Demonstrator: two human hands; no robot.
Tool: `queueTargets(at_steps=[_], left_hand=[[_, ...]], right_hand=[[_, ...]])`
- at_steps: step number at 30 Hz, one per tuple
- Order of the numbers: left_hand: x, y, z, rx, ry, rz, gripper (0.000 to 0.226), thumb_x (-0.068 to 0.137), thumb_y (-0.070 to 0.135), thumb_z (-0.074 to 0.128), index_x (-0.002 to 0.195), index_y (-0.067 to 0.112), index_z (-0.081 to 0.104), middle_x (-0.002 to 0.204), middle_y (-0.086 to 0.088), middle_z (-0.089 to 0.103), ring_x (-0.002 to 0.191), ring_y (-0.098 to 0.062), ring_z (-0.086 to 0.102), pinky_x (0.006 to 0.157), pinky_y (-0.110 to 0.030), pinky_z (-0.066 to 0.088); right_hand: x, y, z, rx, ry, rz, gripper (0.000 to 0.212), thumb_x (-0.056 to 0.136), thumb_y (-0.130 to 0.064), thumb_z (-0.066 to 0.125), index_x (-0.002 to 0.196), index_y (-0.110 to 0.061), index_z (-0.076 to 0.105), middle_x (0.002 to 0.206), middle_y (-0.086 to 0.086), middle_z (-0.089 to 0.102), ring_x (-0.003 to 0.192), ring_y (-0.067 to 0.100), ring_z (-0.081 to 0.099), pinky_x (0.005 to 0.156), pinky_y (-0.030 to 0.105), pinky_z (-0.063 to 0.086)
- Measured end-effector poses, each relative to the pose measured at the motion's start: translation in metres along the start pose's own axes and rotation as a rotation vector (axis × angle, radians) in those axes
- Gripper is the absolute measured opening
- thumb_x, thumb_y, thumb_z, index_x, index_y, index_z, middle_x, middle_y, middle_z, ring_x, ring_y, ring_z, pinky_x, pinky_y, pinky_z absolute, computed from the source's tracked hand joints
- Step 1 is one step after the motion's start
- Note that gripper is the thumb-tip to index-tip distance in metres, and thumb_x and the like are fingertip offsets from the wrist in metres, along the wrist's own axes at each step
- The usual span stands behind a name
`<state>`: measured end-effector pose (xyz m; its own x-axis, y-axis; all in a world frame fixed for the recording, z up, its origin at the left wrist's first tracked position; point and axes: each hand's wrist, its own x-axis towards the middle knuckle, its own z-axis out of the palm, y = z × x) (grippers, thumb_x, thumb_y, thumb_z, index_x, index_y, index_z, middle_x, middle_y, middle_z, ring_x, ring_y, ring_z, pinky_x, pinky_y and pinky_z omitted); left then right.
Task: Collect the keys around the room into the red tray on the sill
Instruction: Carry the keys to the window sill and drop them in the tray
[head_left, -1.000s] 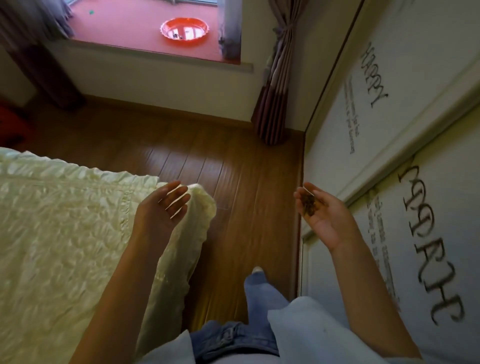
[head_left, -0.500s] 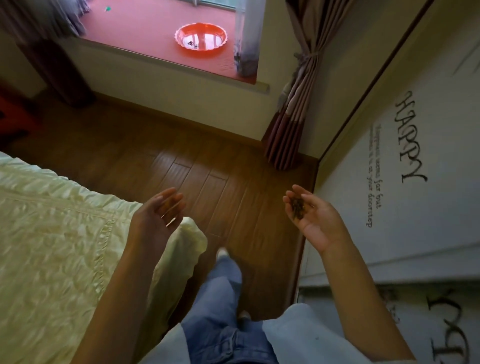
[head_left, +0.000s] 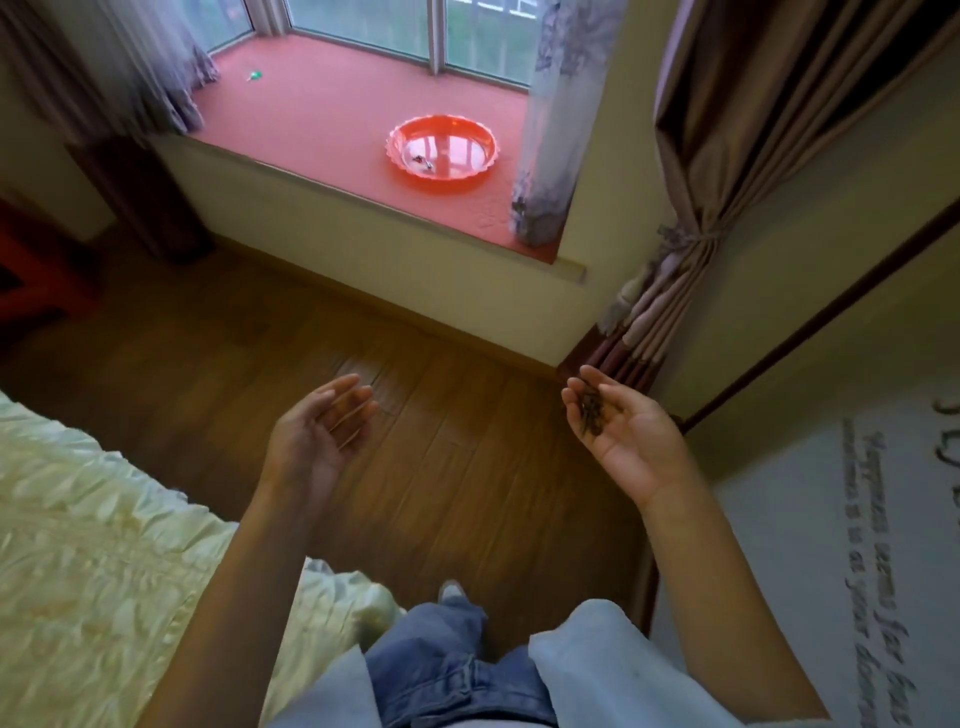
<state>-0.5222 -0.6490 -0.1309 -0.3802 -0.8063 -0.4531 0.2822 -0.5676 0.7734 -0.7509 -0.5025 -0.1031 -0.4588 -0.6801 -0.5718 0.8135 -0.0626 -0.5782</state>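
A small dark bunch of keys (head_left: 591, 411) lies in the upturned palm of the right hand (head_left: 621, 434), the fingers loosely cupped around it rather than pinching. The bunch looks light, hard and loose, so it would likely slide or scatter if the palm tilted; keeping the hand cupped and level, or closing the fingers over it, seems the safe hold. The left hand (head_left: 319, 439) is spread, palm up, and holds nothing.

The red tray (head_left: 442, 153) sits on the red sill (head_left: 311, 109), near its front edge and toward its right end, with a few small dark items already inside, too small to identify. A sheer curtain (head_left: 550, 119) hangs just beside the tray's right rim and could brush a reaching arm. A tied brown drape (head_left: 727, 182) fills the corner by the wall. Open wooden floor (head_left: 260, 353) lies between the person and the sill; the bed (head_left: 104, 545) borders the left side, clear of the path. A small green object (head_left: 254, 76) rests far back on the sill.
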Motion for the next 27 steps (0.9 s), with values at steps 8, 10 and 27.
queueTargets(at_steps=[8, 10, 27], left_hand=[[0.098, 0.056, 0.014, -0.024, 0.083, 0.029, 0.025, 0.094, 0.018, 0.039, 0.095, 0.014, 0.064, 0.078, 0.001, 0.073, 0.086, -0.018, 0.064, 0.082, -0.033, 0.047], [0.125, 0.067, 0.016, -0.031, 0.115, 0.036, 0.025, 0.094, 0.019, 0.039, 0.096, 0.014, 0.063, 0.079, 0.001, 0.074, 0.09, -0.019, 0.063, 0.083, -0.033, 0.047], [0.391, 0.178, 0.088, -0.134, 0.284, 0.147, 0.027, 0.097, 0.02, 0.037, 0.098, 0.017, 0.063, 0.082, 0.002, 0.072, 0.091, -0.017, 0.064, 0.075, -0.026, 0.056]], right_hand=[[0.111, -0.035, 0.064, -0.014, -0.03, 0.048, 0.022, 0.096, -0.006, 0.039, 0.099, -0.003, 0.06, 0.095, 0.013, 0.062, 0.091, 0.022, 0.062, 0.069, 0.025, 0.058], [0.148, -0.044, 0.078, -0.031, -0.034, 0.06, 0.023, 0.096, -0.006, 0.038, 0.097, -0.003, 0.06, 0.093, 0.013, 0.062, 0.089, 0.022, 0.062, 0.067, 0.024, 0.058], [0.453, -0.144, 0.258, -0.316, -0.204, 0.202, 0.019, 0.093, 0.002, 0.041, 0.102, 0.004, 0.059, 0.093, 0.019, 0.064, 0.082, 0.025, 0.067, 0.064, 0.028, 0.06]])
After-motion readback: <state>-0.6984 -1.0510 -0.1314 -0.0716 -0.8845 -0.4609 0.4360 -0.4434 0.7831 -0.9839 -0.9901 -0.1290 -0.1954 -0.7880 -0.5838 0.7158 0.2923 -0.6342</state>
